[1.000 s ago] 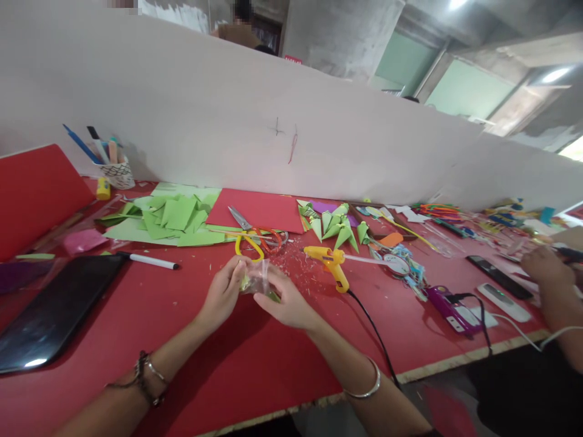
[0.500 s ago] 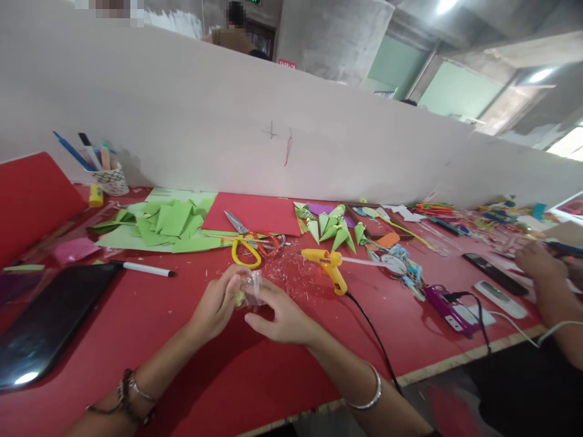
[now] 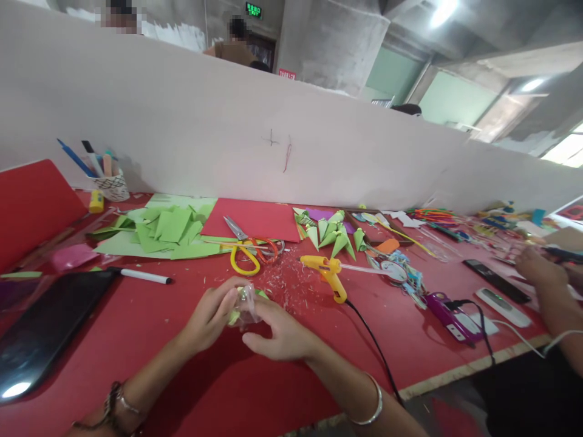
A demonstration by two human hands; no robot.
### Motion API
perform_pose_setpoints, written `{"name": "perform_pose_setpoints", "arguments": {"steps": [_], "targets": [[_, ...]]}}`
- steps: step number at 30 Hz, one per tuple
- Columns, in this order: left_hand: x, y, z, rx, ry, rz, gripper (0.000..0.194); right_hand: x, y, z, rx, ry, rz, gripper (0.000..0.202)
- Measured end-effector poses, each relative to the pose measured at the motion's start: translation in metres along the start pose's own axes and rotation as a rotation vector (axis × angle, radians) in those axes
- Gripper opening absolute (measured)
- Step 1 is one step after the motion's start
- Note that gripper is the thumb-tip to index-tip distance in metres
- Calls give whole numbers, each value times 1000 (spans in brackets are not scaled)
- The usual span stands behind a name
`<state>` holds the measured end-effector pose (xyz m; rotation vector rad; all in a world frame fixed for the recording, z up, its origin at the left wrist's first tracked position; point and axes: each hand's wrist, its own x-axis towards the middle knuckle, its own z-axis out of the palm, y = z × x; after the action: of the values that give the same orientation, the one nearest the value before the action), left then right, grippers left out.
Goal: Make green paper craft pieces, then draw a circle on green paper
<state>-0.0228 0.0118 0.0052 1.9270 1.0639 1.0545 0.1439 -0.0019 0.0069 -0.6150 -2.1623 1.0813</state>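
My left hand (image 3: 213,315) is closed on a small clear plastic bag (image 3: 247,301), its thumb and fingers pinching the left side. Pale yellow-green bits (image 3: 234,317) show through the film. At the bag's right side, my right hand (image 3: 285,328) has its fingers bent against the film, with the fingertips hidden and the thumb held apart below. A bit of green paper (image 3: 262,293) peeks out behind those fingers; what bears it is hidden. Beyond the hands lie yellow-handled scissors (image 3: 246,260) and a yellow hot glue gun (image 3: 325,270).
Green paper pieces (image 3: 173,224) are piled at the back left, with green paper cones (image 3: 334,233) farther right. A black tablet-like slab (image 3: 50,331) and a marker (image 3: 146,276) lie left. The glue gun's cord (image 3: 373,340) crosses the table edge. Another person's hand (image 3: 542,270) is at right.
Both hands and the bag have shifted slightly down and left in view. Green paper now shows behind my right fingers. The camera view has tilted up a little.
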Motion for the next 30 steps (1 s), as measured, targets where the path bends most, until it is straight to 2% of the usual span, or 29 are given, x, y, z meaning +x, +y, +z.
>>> {"name": "perform_pose_setpoints", "arguments": {"steps": [4, 11, 15, 21, 26, 30], "targets": [[3, -5, 1, -46, 49, -76, 36, -1, 2, 2, -203, 110, -15, 47], [4, -5, 0, 161, 64, -94, 37, 0, 6, 2, -432, 175, 113, 45], [4, -1, 1, 143, 91, -101, 37, -1, 8, 1, -437, 223, 82, 43], [4, -3, -3, 8, 53, -86, 38, -1, 9, 3, -300, 355, -77, 39], [6, 1, -3, -100, -43, -106, 37, 1, 9, 3, -294, 254, -55, 33], [6, 1, 1, -59, -37, -100, 38, 1, 8, 3, -249, 203, -57, 39]]}}
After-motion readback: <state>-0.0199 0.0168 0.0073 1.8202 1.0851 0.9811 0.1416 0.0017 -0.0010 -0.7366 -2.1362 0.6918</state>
